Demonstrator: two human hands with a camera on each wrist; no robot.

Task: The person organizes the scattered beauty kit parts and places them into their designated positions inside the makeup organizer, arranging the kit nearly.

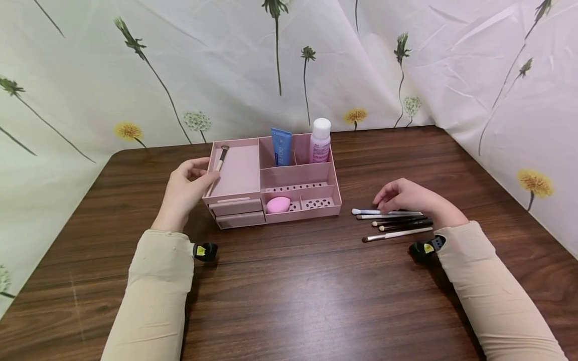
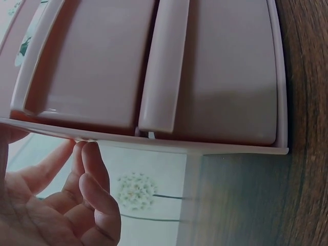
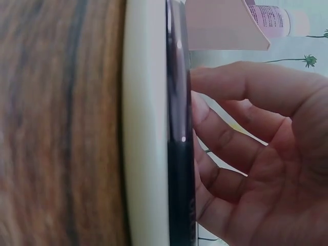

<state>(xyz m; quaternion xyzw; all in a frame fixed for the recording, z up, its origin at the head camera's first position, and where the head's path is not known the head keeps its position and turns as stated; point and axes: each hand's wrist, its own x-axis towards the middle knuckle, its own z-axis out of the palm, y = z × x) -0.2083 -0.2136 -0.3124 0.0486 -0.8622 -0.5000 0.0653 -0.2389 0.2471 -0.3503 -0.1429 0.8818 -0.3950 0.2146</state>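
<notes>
A pink makeup organizer (image 1: pixel 237 170) stands on the table, a makeup brush (image 1: pixel 221 159) lying in its top-left tray. My left hand (image 1: pixel 185 188) grips the organizer's left wall, thumb over the rim and fingers against the outside. In the left wrist view, curled fingers (image 2: pixel 95 169) touch that side panel below two drawers (image 2: pixel 225 77). To the right, my right hand (image 1: pixel 404 195) is bent over several makeup brushes (image 1: pixel 402 224), its fingertips by a blue-tipped brush (image 1: pixel 361 212). In the right wrist view, a black brush handle (image 3: pixel 180 189) hides the fingertips, so any pinch is hidden.
Within the organizer's compartments stand a blue tube (image 1: pixel 282 147) and a white-capped pink bottle (image 1: pixel 320 141). A pink makeup sponge (image 1: pixel 278 204) lies in a front compartment. Behind the wooden table (image 1: pixel 289 291) hangs a flower-print cloth (image 1: pixel 235 65).
</notes>
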